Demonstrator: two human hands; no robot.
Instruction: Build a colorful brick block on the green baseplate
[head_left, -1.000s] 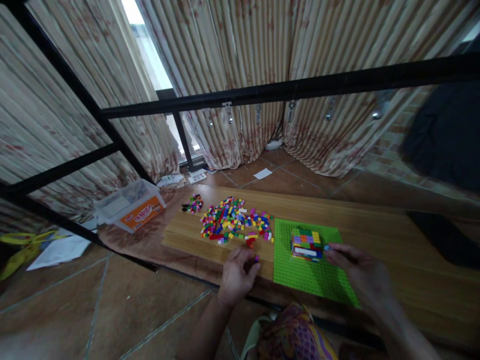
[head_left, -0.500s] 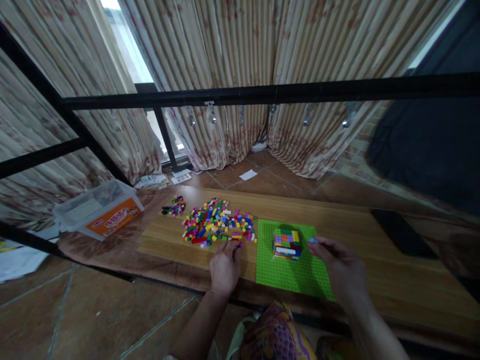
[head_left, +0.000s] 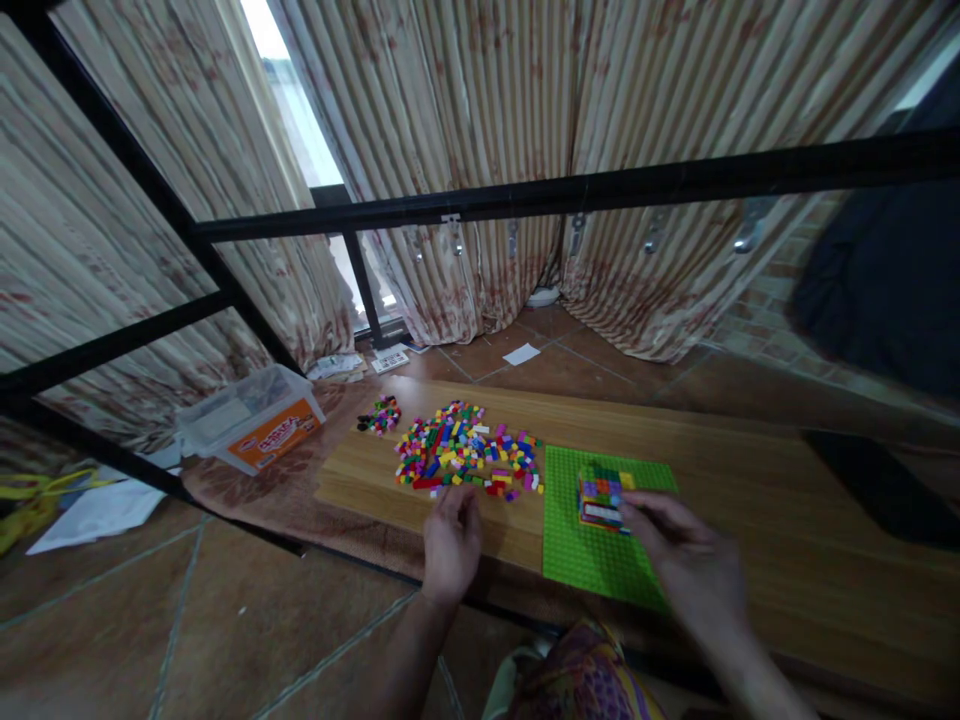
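Note:
A small block built of coloured toy bricks (head_left: 600,487) stands on the green studded baseplate (head_left: 574,562). My right hand (head_left: 690,555) pinches a small light blue brick (head_left: 616,500) at the right side of that block, against or just above it; which of the two I cannot tell. Beside the near edge of a spread pile of loose bricks (head_left: 461,450), my left hand (head_left: 451,545) has its fingers curled together and pointing down. Whatever lies between those fingertips is hidden.
A wooden board (head_left: 360,480) carries the bricks and baseplate. To the left are a smaller brick heap (head_left: 380,414) and a clear plastic box (head_left: 255,420) with an orange label. A dark flat object (head_left: 885,485) lies at the right. Black metal rails (head_left: 510,203) cross behind.
My right hand has brought the light blue brick leftward to the built block. My left hand has drawn slightly back from the pile's near bricks. The whole view has shifted.

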